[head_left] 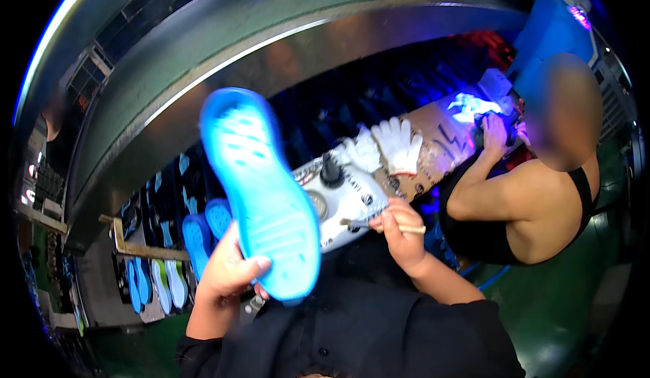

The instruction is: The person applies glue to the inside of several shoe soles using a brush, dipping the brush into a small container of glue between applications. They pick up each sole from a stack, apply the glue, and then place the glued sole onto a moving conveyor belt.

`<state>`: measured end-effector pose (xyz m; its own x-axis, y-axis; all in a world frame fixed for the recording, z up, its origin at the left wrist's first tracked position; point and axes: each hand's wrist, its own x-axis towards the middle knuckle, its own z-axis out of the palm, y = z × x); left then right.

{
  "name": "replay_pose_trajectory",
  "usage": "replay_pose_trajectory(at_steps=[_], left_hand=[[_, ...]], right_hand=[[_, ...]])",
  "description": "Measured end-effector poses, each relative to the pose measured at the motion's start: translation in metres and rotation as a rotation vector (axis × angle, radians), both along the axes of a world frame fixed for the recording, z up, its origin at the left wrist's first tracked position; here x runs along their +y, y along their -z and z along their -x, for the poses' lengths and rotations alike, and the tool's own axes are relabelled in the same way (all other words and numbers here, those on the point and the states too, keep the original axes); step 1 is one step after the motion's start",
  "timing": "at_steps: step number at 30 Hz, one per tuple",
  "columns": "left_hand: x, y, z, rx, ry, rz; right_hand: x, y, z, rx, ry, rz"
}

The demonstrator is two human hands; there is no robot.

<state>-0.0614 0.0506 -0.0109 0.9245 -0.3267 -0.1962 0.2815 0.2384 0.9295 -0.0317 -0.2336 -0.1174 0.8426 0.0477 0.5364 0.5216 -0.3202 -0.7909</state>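
The blue shoe sole (261, 195) was gripped at its heel, raised, by the closed left hand (227, 269); a brush (384, 227) was pinched in the right hand (399, 232). Slippage was risked by so narrow a hold.

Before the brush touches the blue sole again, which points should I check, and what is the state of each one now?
1. Left hand grips the blue shoe sole firmly at its lower end: ok.
2. Sole's flat face is turned up toward the camera: ok.
3. Right hand holds the wooden-handled brush: ok.
4. Brush tip loaded: cannot tell; it is over the white pot.
5. Brush apart from the sole: ok.
6. Neighbouring person's hand away from the sole: ok.
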Motion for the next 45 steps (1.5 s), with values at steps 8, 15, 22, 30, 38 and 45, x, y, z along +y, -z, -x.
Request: replay_pose_trajectory(at_steps=[8,15,22,30,38,45], left_hand=[[-0.119,-0.102,-0.206,-0.411,0.321,0.108],[-0.139,-0.149,-0.286,-0.466,-0.276,0.406],[-0.038,-0.02,-0.125,-0.59,-0.393,-0.463],[0.166,0.14,0.061,-0.396,-0.846,-1.559],[0.209,0.198,0.096,-0.066,-0.601,-1.729],[0.188,0.166,0.098,0.015,-0.718,-1.763]], right_hand=[[-0.044,0.015,0.004,0.071,0.157,-0.106],[-0.057,0.038,0.005,0.177,0.167,-0.177],[-0.054,0.049,0.001,0.34,0.087,-0.36],[-0.017,0.064,-0.011,0.478,-0.018,-0.41],[0.012,0.035,-0.038,0.475,-0.003,-0.198],[0.067,0.047,-0.07,0.231,-0.213,0.075]])
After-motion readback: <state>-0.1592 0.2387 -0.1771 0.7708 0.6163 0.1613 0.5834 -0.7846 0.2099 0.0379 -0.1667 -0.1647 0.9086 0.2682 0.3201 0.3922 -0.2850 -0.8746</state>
